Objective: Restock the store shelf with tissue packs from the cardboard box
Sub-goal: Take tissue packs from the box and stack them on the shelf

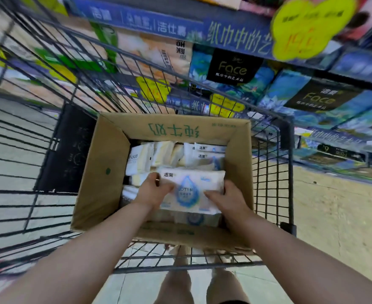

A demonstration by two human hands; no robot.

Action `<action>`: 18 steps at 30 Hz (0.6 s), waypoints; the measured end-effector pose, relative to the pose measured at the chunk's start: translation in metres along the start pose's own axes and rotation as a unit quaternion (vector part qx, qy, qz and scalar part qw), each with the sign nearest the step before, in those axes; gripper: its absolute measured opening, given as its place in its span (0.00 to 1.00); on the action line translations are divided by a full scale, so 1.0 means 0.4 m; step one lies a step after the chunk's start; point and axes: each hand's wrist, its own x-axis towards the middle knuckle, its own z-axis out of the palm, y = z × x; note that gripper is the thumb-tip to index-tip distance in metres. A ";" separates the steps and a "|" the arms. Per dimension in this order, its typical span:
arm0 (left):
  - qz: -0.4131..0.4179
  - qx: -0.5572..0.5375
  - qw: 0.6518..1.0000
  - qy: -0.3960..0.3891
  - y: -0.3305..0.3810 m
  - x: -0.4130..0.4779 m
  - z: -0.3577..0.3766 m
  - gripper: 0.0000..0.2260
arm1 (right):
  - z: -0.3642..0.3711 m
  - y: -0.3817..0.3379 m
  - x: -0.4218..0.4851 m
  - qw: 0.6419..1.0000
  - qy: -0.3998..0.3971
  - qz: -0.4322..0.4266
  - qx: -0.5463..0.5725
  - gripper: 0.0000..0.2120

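An open cardboard box with green print sits inside a wire shopping cart. Several white tissue packs fill it. On top lies a white tissue pack with a blue water drop. My left hand grips its left end and my right hand grips its right end, both inside the box. More packs stand upright at the far side of the box. The store shelf with blue and black "Face" tissue bundles runs beyond the cart, upper right.
The cart's wire walls surround the box on all sides, with a black panel to its left. Yellow price tags hang from the shelf rails. Tiled floor shows to the right, and my legs are below the cart.
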 end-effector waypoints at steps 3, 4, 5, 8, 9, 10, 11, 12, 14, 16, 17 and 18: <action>0.005 -0.035 0.999 0.037 0.025 -0.060 -0.025 0.23 | -0.026 -0.050 -0.043 0.999 -0.012 -0.043 -0.029 0.22; 0.006 -0.049 0.998 0.048 0.032 -0.085 -0.032 0.22 | -0.033 -0.066 -0.055 0.998 -0.014 -0.054 -0.039 0.22; 0.010 -0.064 0.996 0.062 0.035 -0.110 -0.037 0.22 | -0.038 -0.079 -0.065 0.997 -0.015 -0.068 -0.046 0.21; 0.019 -0.102 0.989 0.109 0.042 -0.183 -0.047 0.22 | -0.051 -0.114 -0.103 0.993 -0.022 -0.098 -0.065 0.18; 0.021 -0.111 0.986 0.124 0.046 -0.212 -0.048 0.21 | -0.057 -0.120 -0.117 0.991 -0.029 -0.112 -0.070 0.18; 0.024 -0.122 0.983 0.135 0.050 -0.241 -0.050 0.19 | -0.065 -0.128 -0.136 0.989 -0.038 -0.127 -0.069 0.16; 0.030 -0.134 0.980 0.144 0.053 -0.268 -0.051 0.17 | -0.073 -0.133 -0.152 0.986 -0.046 -0.147 -0.065 0.15; 0.037 -0.144 0.977 0.154 0.058 -0.296 -0.052 0.15 | -0.083 -0.139 -0.171 0.983 -0.050 -0.165 -0.063 0.13; 0.052 -0.160 0.969 0.183 0.069 -0.356 -0.057 0.13 | -0.104 -0.157 -0.210 0.977 -0.065 -0.196 -0.061 0.11; 0.059 -0.178 0.956 0.226 0.078 -0.428 -0.069 0.12 | -0.124 -0.183 -0.263 0.968 -0.087 -0.225 -0.068 0.11; 0.062 -0.184 0.951 0.240 0.082 -0.460 -0.080 0.12 | -0.127 -0.199 -0.282 0.963 -0.095 -0.241 -0.077 0.11; 0.067 -0.182 0.950 0.246 0.084 -0.476 -0.088 0.12 | -0.125 -0.210 -0.288 0.959 -0.096 -0.251 -0.088 0.11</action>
